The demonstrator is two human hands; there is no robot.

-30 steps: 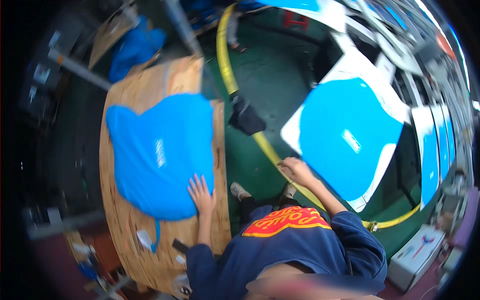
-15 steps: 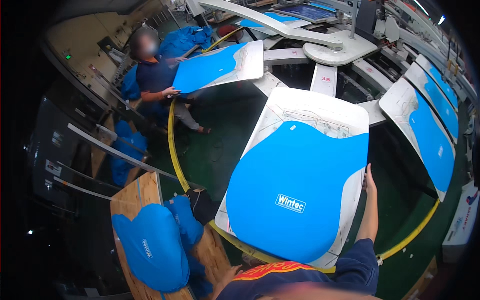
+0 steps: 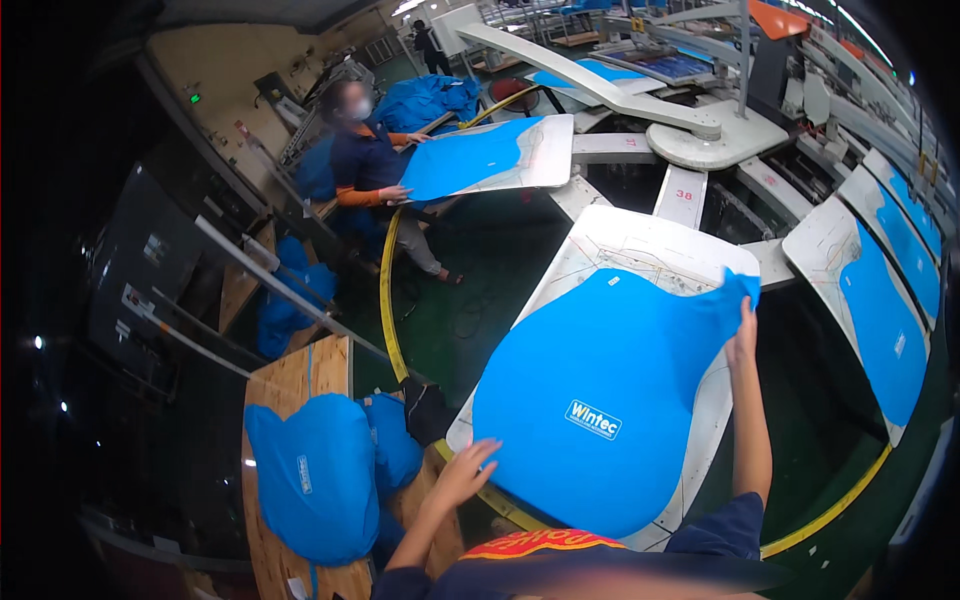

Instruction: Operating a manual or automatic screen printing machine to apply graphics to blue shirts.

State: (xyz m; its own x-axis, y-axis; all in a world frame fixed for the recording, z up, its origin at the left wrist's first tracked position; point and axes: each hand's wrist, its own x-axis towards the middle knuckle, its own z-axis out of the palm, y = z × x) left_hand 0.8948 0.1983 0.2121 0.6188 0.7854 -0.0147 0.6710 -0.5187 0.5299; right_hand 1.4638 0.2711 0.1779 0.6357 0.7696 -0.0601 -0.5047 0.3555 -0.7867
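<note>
one corner of the blue panel is up now, rest of it still flat

so the change here: half a second ago the blue panel (image 3: 570,350) lay flat right out to its upper right corner, with the right hand (image 3: 743,335) just at the edge of the board under it. now that corner (image 3: 738,287) is lifted and folded up, and the right hand has it pinched, fingers closed on the fabric. the left hand (image 3: 465,473) has come up too, from down by the waist to the panel's lower left edge. it's empty, fingers loosely spread, and i can't tell if the tips actually touch the fabric or just hover over it.

what it means, imo: the panel is only partly off. most of it, white logo patch (image 3: 593,420) included, still lies smooth on the white board (image 3: 640,228) in front of the person, so i'd call this the very start of the peel.

the wooden table (image 3: 325,362) to the left has another blue piece (image 3: 322,430) lying on it, same as half a second ago. further back a co-worker (image 3: 358,160) has both hands at a similar board.
</note>
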